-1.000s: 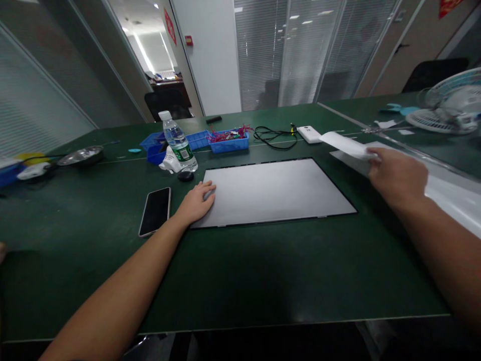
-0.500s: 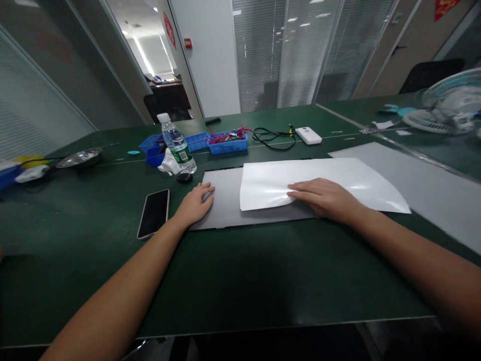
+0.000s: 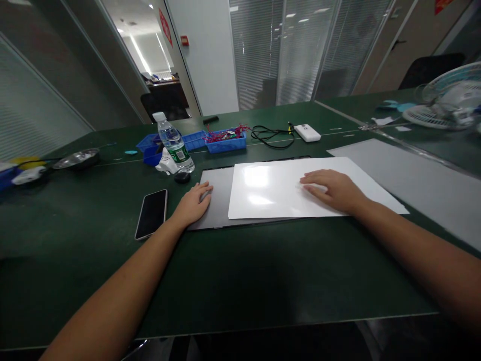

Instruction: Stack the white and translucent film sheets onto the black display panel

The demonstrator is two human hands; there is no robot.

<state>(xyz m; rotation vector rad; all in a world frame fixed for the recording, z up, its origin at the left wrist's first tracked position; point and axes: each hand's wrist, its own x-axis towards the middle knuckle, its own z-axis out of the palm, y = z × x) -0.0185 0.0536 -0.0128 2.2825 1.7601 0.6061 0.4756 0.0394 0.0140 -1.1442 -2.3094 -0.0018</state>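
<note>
Currently I've got both bare hands on the feed, palms down, fingers extended, neither gripping anything I can see. L hand [image 3: 193, 203] rests on L end of the grey panel [image 3: 218, 193], fingers slightly spread, thumb out. R hand [image 3: 334, 190] is laid on the glossy white sheet [image 3: 268, 188], R of its middle, thumb apart from fingers; can't tell how hard it presses.

Sheet pos.: lies over most of panel, offset R, its R end past the panel onto the green table [image 3: 240, 281]. L strip of panel bare; dark far edge shows just behind sheet. Bright glare on sheet's L half.

Nearby: phone [image 3: 151, 214] flat, L of panel, near L forearm. Small black item [image 3: 182, 177] just off panel's far L corner, w/ water bottle [image 3: 175, 145] behind it. Blue tray [image 3: 226, 146] w/ red wires beyond panel. Larger pale sheet [image 3: 406, 180] flat on table, R side.
</note>
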